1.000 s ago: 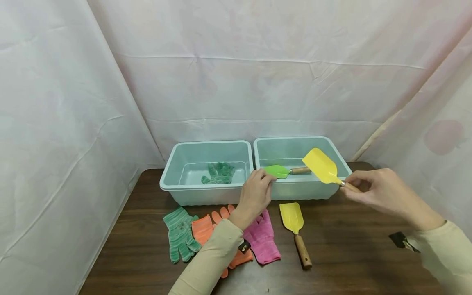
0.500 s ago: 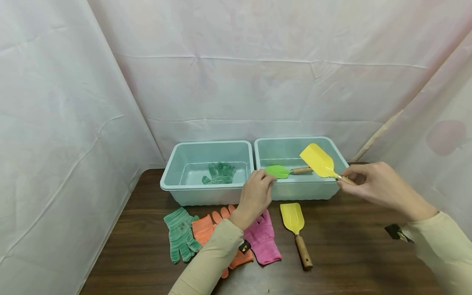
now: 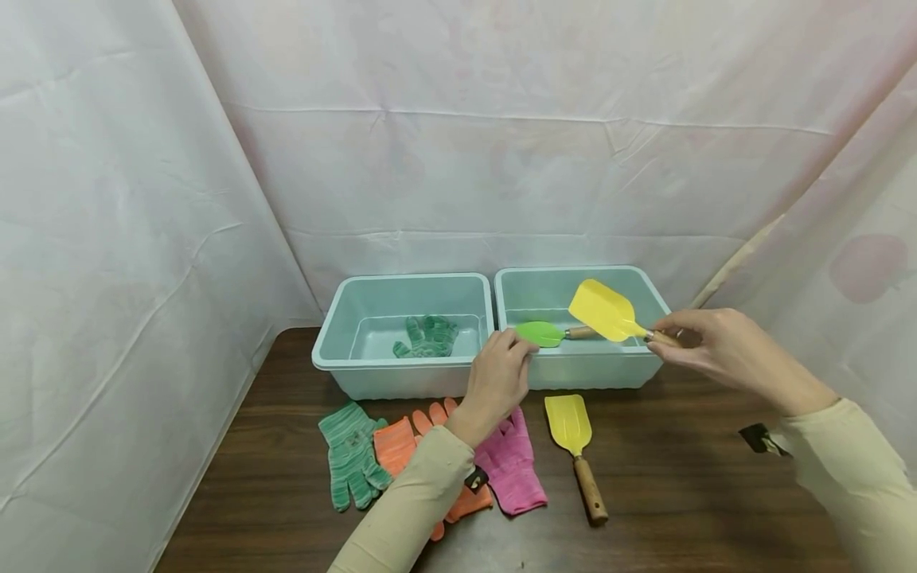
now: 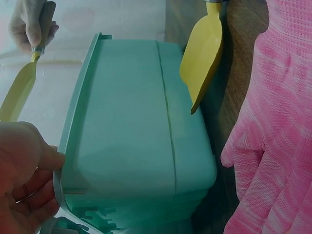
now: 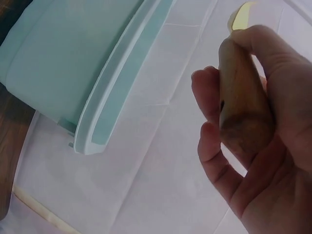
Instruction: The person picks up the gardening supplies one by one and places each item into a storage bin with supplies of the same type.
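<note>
My right hand (image 3: 716,346) grips the wooden handle (image 5: 243,97) of a yellow hand shovel (image 3: 603,309), its blade pointing left over the right light-green bin (image 3: 587,372). My left hand (image 3: 499,378) pinches that bin's near rim at its left corner; in the left wrist view the thumb lies outside the wall and the fingers (image 4: 36,195) inside. A green hand trowel (image 3: 540,333) with a wooden handle lies in the same bin, partly behind the yellow blade. A second yellow hand shovel (image 3: 569,426) lies on the table in front.
The left bin (image 3: 401,364) stands alongside and holds a green glove (image 3: 430,336). On the table lie a green glove (image 3: 351,454), orange gloves (image 3: 394,446) partly under my left arm, and a pink glove (image 3: 512,469). White cloth (image 3: 458,183) hangs behind and at both sides.
My right hand has moved left and slightly up, carrying the yellow hand shovel further over the right bin. The left hand stays on the rim.
</note>
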The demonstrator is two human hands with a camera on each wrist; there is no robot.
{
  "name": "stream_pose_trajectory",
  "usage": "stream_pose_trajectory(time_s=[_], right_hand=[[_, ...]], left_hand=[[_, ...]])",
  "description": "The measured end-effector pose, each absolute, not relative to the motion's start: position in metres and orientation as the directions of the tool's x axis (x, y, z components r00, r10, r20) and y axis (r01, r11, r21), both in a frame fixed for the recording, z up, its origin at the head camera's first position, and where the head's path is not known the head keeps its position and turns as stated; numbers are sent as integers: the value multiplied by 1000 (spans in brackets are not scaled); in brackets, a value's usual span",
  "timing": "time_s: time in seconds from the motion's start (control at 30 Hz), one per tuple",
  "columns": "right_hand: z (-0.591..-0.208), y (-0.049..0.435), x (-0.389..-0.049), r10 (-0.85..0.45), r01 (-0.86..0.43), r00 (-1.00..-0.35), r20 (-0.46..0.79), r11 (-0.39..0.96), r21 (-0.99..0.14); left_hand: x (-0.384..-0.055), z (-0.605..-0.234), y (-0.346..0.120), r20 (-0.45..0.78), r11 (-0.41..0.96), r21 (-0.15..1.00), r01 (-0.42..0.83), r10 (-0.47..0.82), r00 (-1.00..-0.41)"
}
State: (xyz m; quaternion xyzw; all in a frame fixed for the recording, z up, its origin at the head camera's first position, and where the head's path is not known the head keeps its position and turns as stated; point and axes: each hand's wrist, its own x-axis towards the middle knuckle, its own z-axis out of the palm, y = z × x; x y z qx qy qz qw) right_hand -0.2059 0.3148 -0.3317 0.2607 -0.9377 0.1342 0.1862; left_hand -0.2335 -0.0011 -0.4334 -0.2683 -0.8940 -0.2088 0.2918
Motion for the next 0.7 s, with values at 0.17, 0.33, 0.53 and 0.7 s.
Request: stream_pose_trajectory(time_s=[0.17, 0.33, 0.53, 0.7], right_hand=[[-333, 314, -210, -403, -489, -830, 386, 858, -156], [-339, 316, -216, -382, -470, -844, 377, 864, -178], [-348, 316, -223, -384, -502, -827, 411, 834, -230], [-352, 313, -228, -368, -505, -820, 437, 826, -250]], left_hand=[[-233, -433, -1, 633, 766, 219, 604, 360, -685], [-232, -433, -1, 625, 769, 221, 600, 361, -692], [-231, -434, -1, 630, 773, 219, 595, 354, -691], [-232, -433, -1, 640, 771, 217, 599, 351, -684]])
